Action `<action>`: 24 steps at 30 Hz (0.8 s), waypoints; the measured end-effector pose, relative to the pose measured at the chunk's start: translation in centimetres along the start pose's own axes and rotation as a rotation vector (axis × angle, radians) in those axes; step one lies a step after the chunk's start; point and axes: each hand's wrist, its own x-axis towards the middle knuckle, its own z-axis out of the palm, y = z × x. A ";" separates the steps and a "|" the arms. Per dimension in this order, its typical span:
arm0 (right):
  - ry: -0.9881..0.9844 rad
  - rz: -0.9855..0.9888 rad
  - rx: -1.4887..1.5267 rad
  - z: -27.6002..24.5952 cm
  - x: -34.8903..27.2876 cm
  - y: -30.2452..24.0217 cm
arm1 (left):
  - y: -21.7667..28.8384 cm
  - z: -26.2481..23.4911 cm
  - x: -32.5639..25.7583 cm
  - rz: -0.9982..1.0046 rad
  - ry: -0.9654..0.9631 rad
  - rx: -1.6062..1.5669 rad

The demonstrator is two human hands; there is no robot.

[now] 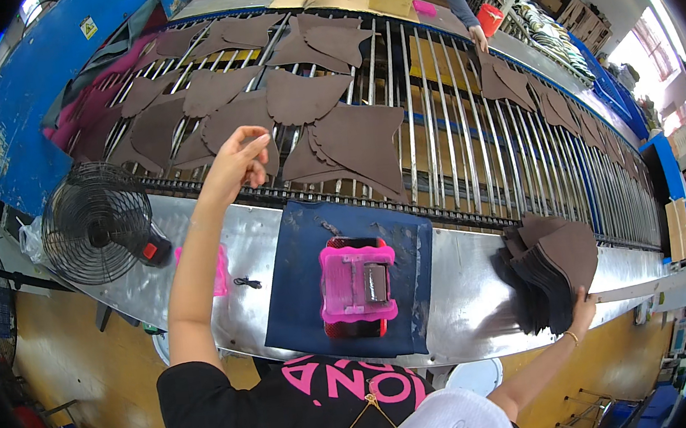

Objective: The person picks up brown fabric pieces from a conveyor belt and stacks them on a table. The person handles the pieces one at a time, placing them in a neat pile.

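Leather pieces (298,94) on conveyor rollers (469,152)

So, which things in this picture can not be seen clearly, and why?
- Left hand, head view: its fingertips curl over a brown leather piece; whether they pinch it cannot be told.
- Right hand: only the fingers show, the palm is behind the stack of brown pieces.
- Pink device on the blue mat: its parts are too small to tell.
- Co-worker's hand at the top edge: the body is cut off.

left hand (236,162) raised, fingers curled; right hand (581,312) outstretched.
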 end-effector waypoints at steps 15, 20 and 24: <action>-0.061 0.209 -0.219 -2.7 -1.6 -5.9 | -3.3 0.4 -10.5 0.013 0.196 -0.031; -0.087 0.212 -0.259 -4.5 -2.0 -6.2 | -3.2 1.5 -10.1 0.022 0.156 0.008; -0.079 0.036 -0.244 -4.4 -2.7 -5.6 | -3.0 1.5 -10.6 0.030 0.179 0.021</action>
